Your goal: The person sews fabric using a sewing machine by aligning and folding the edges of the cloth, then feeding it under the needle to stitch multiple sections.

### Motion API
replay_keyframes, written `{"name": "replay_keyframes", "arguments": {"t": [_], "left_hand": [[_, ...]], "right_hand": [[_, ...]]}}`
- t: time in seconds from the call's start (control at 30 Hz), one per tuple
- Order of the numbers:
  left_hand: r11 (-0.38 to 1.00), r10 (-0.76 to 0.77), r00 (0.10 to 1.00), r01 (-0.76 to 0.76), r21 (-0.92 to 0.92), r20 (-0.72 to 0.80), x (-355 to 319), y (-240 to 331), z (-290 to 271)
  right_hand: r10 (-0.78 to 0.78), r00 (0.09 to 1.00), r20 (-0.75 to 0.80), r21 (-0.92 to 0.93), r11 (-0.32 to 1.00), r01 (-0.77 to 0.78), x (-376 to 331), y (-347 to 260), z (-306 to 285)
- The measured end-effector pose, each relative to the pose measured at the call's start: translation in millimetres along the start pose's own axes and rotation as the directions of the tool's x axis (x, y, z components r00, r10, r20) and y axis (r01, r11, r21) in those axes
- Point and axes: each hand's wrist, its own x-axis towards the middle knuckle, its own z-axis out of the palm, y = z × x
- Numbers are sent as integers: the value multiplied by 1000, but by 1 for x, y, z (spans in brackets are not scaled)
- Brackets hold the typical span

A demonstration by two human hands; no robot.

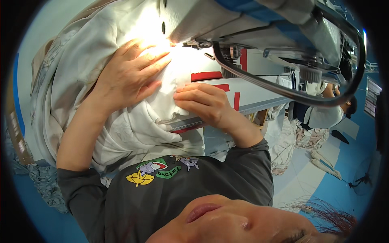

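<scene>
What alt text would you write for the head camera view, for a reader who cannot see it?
A person's left hand lies flat on brightly lit white fabric, while the curled right hand touches it with the fingertips. A sewing machine fills the upper right; behind it, another person is partly visible.

Head view: the left of two side-by-side fisheye lenses on your head looks down at your hands, upright and unmirrored. Your left hand (131,75) appears above and left of centre, your right hand (204,101) close to centre. Your face (219,218) crosses the lower edge, very near the lens; your shirt (219,174) spreads above it. The machine (227,20) fills the upper right; farther off, at right, are the floor (293,192) and a co-worker (326,113).
</scene>
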Motion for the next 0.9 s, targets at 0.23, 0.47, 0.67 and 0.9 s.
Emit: {"name": "replay_keyframes", "arguments": {"t": [0.23,0.47,0.67,0.9], "left_hand": [[1000,-10,1000,10,11,-21,2,-11,3],[983,165,986,-166,78,11,8,-32,-13],[987,131,980,-116,-108,150,7,13,-20],[964,226,973,-229,132,38,-2,2,-6]], "right_hand": [[-30,997,65,-65,997,35,-5,18,-1],[50,994,100,-16,999,-49,14,24,-9],[34,998,52,-59,998,-31,4,26,-3],[7,1000,-26,18,1000,-7,19,44,4]]}}
